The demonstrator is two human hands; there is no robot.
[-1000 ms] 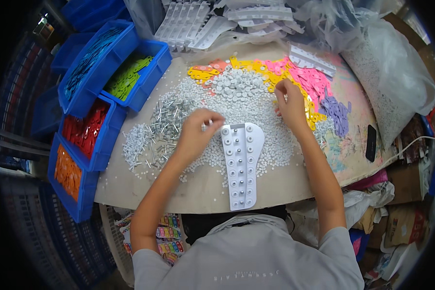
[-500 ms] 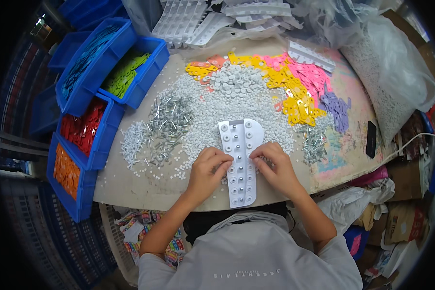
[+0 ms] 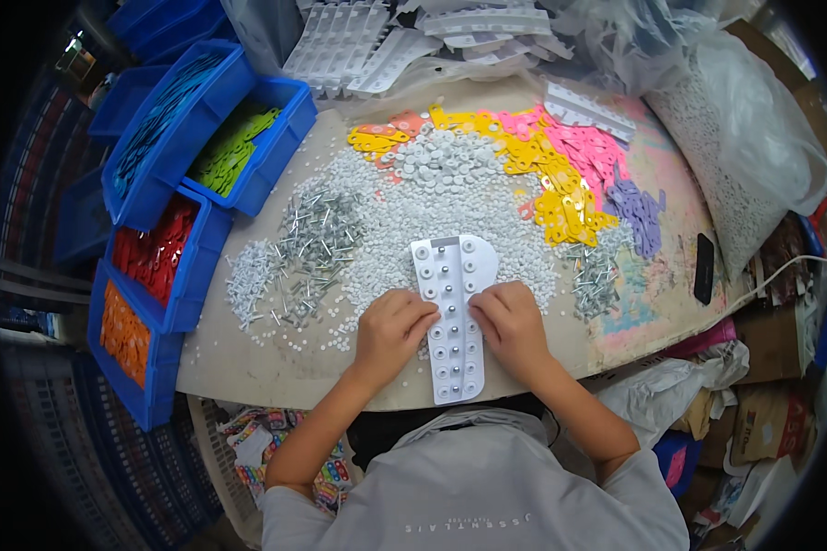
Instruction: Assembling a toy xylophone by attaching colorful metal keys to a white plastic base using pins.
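A long white plastic holder (image 3: 447,358) lies on the table in front of me. White ring-shaped pieces run down both of its sides, and a row of small metal pins down its middle. At its left edge is my left hand (image 3: 393,335), thumb and fingertips pinched together over the side row. My right hand (image 3: 513,332) pinches in the same way at the right side row, its fingertips touching the holder. Whatever small piece either pinch may contain is hidden by the fingers. Beyond the holder spreads a large heap of small white plastic pieces (image 3: 404,220).
Metal pins (image 3: 317,239) lie left, more pins (image 3: 597,280) right. Yellow tabs (image 3: 570,211), pink tabs (image 3: 593,151) and purple tabs (image 3: 634,216) ring the heap. Blue bins (image 3: 186,308) hold coloured tabs. A phone (image 3: 704,269) and filled plastic bag (image 3: 730,156) stand right.
The whole view has shifted slightly. Both hands stay at the holder's middle; my right fingertips have drawn in a little closer over its right row.
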